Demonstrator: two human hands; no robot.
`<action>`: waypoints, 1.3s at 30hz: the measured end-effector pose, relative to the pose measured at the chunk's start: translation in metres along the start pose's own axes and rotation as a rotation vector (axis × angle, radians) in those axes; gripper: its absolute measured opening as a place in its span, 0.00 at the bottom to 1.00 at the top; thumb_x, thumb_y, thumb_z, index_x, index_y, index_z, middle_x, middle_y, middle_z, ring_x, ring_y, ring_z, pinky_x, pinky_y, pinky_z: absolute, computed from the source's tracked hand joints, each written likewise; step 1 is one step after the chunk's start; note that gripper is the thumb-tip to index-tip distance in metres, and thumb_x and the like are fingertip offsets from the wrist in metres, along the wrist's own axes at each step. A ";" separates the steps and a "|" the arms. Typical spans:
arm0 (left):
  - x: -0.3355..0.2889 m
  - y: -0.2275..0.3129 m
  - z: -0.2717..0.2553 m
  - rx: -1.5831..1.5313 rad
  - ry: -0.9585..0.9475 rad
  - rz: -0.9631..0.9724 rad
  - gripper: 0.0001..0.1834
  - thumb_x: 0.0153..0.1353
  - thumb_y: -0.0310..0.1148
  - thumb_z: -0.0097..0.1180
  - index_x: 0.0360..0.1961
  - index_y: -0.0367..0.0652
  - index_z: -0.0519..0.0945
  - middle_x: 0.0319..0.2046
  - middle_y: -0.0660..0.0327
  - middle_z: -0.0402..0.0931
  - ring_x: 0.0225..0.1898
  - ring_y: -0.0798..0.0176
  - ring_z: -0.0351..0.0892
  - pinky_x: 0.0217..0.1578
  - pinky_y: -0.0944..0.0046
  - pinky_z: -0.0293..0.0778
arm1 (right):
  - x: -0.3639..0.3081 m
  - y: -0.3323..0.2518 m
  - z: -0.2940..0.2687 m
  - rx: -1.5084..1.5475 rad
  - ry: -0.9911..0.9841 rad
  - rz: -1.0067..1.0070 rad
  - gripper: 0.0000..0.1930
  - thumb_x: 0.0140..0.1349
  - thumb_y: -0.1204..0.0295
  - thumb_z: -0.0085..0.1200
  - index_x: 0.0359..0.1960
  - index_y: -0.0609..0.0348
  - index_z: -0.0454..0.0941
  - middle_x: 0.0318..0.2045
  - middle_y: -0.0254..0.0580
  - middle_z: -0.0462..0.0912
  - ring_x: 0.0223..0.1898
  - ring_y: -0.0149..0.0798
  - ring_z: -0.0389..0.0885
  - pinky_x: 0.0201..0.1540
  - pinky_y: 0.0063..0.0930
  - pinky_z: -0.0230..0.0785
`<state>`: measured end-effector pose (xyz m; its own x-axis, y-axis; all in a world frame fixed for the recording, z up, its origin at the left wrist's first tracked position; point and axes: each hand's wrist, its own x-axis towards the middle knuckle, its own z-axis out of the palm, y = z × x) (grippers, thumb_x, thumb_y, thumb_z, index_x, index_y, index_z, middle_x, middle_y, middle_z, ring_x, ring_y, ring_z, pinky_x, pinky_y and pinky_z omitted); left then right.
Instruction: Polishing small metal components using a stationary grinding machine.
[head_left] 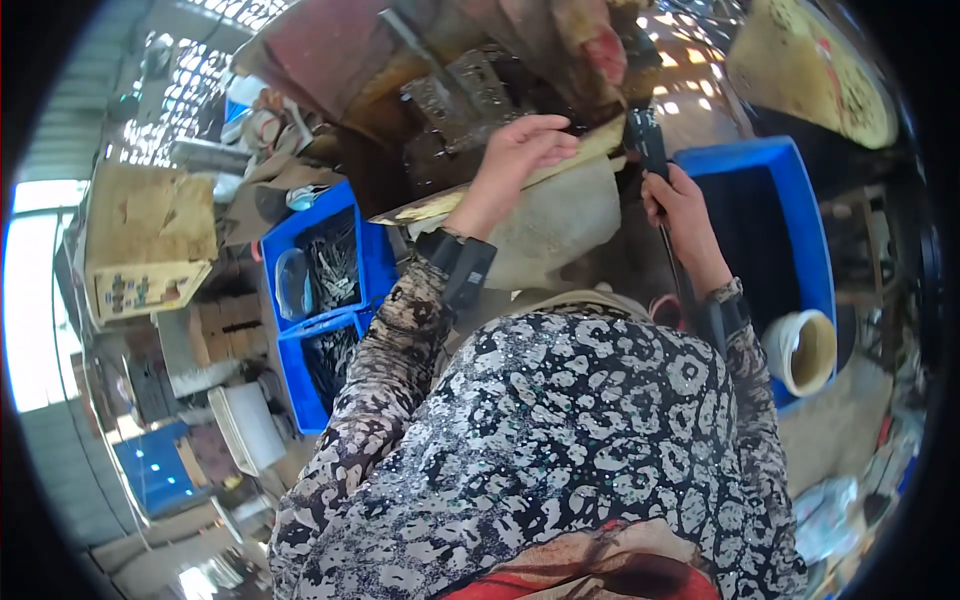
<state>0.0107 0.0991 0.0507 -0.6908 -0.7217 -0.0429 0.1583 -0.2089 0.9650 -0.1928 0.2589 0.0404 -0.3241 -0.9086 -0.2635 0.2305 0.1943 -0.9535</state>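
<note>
My left hand (515, 165) reaches over the front of a dark, oily machine bed (425, 160), palm down with its fingers stretched out. It is above a worn, pale yellowish board edge (595, 147), and nothing shows in it. A pale sheet (550, 222) hangs below that edge. My right hand (683, 205) is closed around a black, long, narrow tool (648, 140) with a thicker block-like upper end; its thin dark lower part runs down beside my forearm. The tool's exact kind cannot be made out. Behind the board stands a metal block (462, 95) with an upright rod.
Two blue crates (375, 250) to my left hold many thin metal pieces; the upper one also has a clear container (293, 283). A larger blue crate (817, 235) stands at right, with a whitish pot (778, 350) by its near end. A yellowish cardboard box (150, 215) is far left.
</note>
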 end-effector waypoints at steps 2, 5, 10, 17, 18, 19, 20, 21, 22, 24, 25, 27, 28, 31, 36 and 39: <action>-0.010 0.012 -0.034 0.019 0.129 0.053 0.13 0.67 0.29 0.51 0.51 0.37 0.76 0.42 0.55 0.81 0.41 0.62 0.82 0.44 0.66 0.78 | 0.011 -0.015 0.008 0.009 0.013 -0.101 0.07 0.67 0.67 0.50 0.32 0.55 0.70 0.23 0.27 0.71 0.21 0.22 0.68 0.23 0.16 0.59; -0.039 0.023 -0.081 0.063 0.358 0.123 0.12 0.67 0.29 0.50 0.49 0.38 0.77 0.39 0.57 0.82 0.39 0.64 0.82 0.42 0.68 0.77 | 0.035 -0.026 0.013 -0.082 0.035 -0.198 0.08 0.67 0.67 0.50 0.32 0.55 0.70 0.23 0.28 0.72 0.21 0.22 0.68 0.23 0.16 0.58; -0.110 0.034 -0.141 0.181 0.725 0.191 0.11 0.67 0.28 0.49 0.47 0.37 0.78 0.36 0.58 0.82 0.36 0.66 0.82 0.37 0.70 0.74 | 0.071 -0.044 0.025 -0.265 0.084 -0.316 0.08 0.67 0.68 0.51 0.31 0.57 0.72 0.22 0.30 0.73 0.22 0.23 0.69 0.25 0.19 0.61; -0.289 0.001 -0.239 0.634 1.250 -0.016 0.11 0.57 0.25 0.55 0.41 0.36 0.83 0.32 0.55 0.84 0.32 0.66 0.82 0.37 0.65 0.76 | 0.115 -0.049 0.055 -0.439 0.020 -0.512 0.08 0.68 0.69 0.51 0.38 0.60 0.73 0.26 0.31 0.75 0.25 0.22 0.70 0.27 0.17 0.65; -0.312 -0.001 -0.238 0.614 1.344 -0.093 0.11 0.56 0.26 0.56 0.40 0.38 0.83 0.31 0.56 0.84 0.31 0.64 0.83 0.37 0.65 0.76 | 0.120 -0.048 0.056 -0.456 0.030 -0.544 0.08 0.68 0.68 0.51 0.38 0.61 0.73 0.26 0.31 0.76 0.25 0.21 0.70 0.27 0.16 0.65; -0.333 -0.004 -0.236 0.590 1.433 -0.171 0.11 0.56 0.26 0.56 0.40 0.39 0.84 0.30 0.56 0.84 0.31 0.63 0.83 0.37 0.64 0.77 | 0.126 -0.044 0.054 -0.463 0.004 -0.545 0.08 0.68 0.68 0.51 0.38 0.61 0.73 0.26 0.31 0.76 0.25 0.21 0.70 0.27 0.16 0.65; -0.350 -0.009 -0.235 0.579 1.453 -0.173 0.11 0.56 0.26 0.56 0.40 0.39 0.84 0.30 0.56 0.84 0.31 0.63 0.83 0.37 0.64 0.77 | 0.131 -0.040 0.049 -0.445 0.012 -0.541 0.08 0.68 0.68 0.51 0.39 0.61 0.73 0.27 0.31 0.76 0.24 0.22 0.70 0.27 0.16 0.65; -0.371 -0.017 -0.236 0.599 1.487 -0.230 0.11 0.56 0.28 0.56 0.39 0.40 0.84 0.29 0.55 0.84 0.31 0.60 0.83 0.37 0.63 0.77 | 0.131 -0.039 0.051 -0.426 0.016 -0.533 0.08 0.67 0.69 0.51 0.40 0.62 0.73 0.27 0.32 0.76 0.24 0.22 0.70 0.26 0.16 0.65; -0.387 -0.027 -0.236 0.618 1.517 -0.286 0.10 0.56 0.30 0.56 0.37 0.41 0.85 0.29 0.55 0.84 0.31 0.57 0.84 0.38 0.63 0.77 | 0.130 -0.040 0.051 -0.524 0.077 -0.547 0.10 0.67 0.68 0.51 0.41 0.62 0.74 0.27 0.32 0.77 0.24 0.23 0.71 0.26 0.17 0.66; -0.415 -0.056 -0.237 0.682 1.559 -0.303 0.11 0.56 0.30 0.56 0.38 0.41 0.85 0.27 0.58 0.83 0.28 0.63 0.81 0.33 0.66 0.75 | 0.119 -0.045 0.057 -0.585 0.063 -0.571 0.11 0.67 0.67 0.51 0.41 0.63 0.74 0.27 0.33 0.77 0.24 0.23 0.71 0.25 0.18 0.66; -0.429 -0.067 -0.238 0.763 1.571 -0.313 0.12 0.55 0.29 0.56 0.39 0.40 0.85 0.26 0.62 0.82 0.26 0.70 0.79 0.28 0.69 0.73 | 0.114 -0.047 0.059 -0.639 0.082 -0.594 0.11 0.67 0.67 0.51 0.42 0.64 0.73 0.27 0.34 0.77 0.24 0.24 0.72 0.25 0.19 0.67; -0.433 -0.071 -0.226 0.740 1.581 -0.353 0.13 0.54 0.30 0.56 0.40 0.42 0.85 0.25 0.61 0.82 0.25 0.67 0.79 0.28 0.68 0.73 | 0.114 -0.047 0.056 -0.659 0.083 -0.633 0.12 0.67 0.66 0.51 0.41 0.65 0.73 0.26 0.35 0.77 0.23 0.25 0.73 0.25 0.20 0.68; -0.434 -0.075 -0.223 0.781 1.566 -0.410 0.13 0.54 0.32 0.54 0.38 0.44 0.85 0.29 0.56 0.83 0.32 0.58 0.81 0.36 0.62 0.75 | 0.115 -0.047 0.054 -0.642 0.099 -0.613 0.12 0.67 0.66 0.51 0.41 0.65 0.73 0.26 0.35 0.77 0.23 0.25 0.73 0.25 0.20 0.68; -0.445 -0.096 -0.220 0.799 1.501 -0.447 0.14 0.53 0.33 0.53 0.38 0.45 0.85 0.35 0.50 0.83 0.41 0.48 0.82 0.46 0.55 0.75 | 0.104 -0.042 0.056 -0.641 0.122 -0.597 0.12 0.67 0.66 0.51 0.41 0.65 0.73 0.25 0.35 0.77 0.23 0.25 0.73 0.26 0.20 0.69; -0.453 -0.122 -0.221 0.960 1.324 -0.671 0.17 0.52 0.32 0.51 0.42 0.44 0.84 0.41 0.48 0.81 0.47 0.45 0.79 0.49 0.54 0.73 | 0.096 -0.030 0.047 -0.894 0.192 -0.645 0.12 0.67 0.67 0.50 0.42 0.65 0.73 0.25 0.36 0.78 0.22 0.28 0.74 0.25 0.23 0.69; -0.456 -0.140 -0.221 0.993 1.278 -0.801 0.17 0.52 0.32 0.51 0.43 0.45 0.83 0.43 0.48 0.80 0.48 0.44 0.78 0.50 0.53 0.73 | 0.097 -0.022 0.035 -0.858 0.185 -0.671 0.11 0.67 0.68 0.50 0.42 0.65 0.73 0.25 0.37 0.78 0.23 0.28 0.75 0.25 0.24 0.69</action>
<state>0.4598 0.3119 -0.1225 0.6085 -0.7639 -0.2150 -0.6728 -0.6403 0.3707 -0.1967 0.1535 0.0408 -0.2939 -0.8700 0.3959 -0.7334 -0.0604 -0.6771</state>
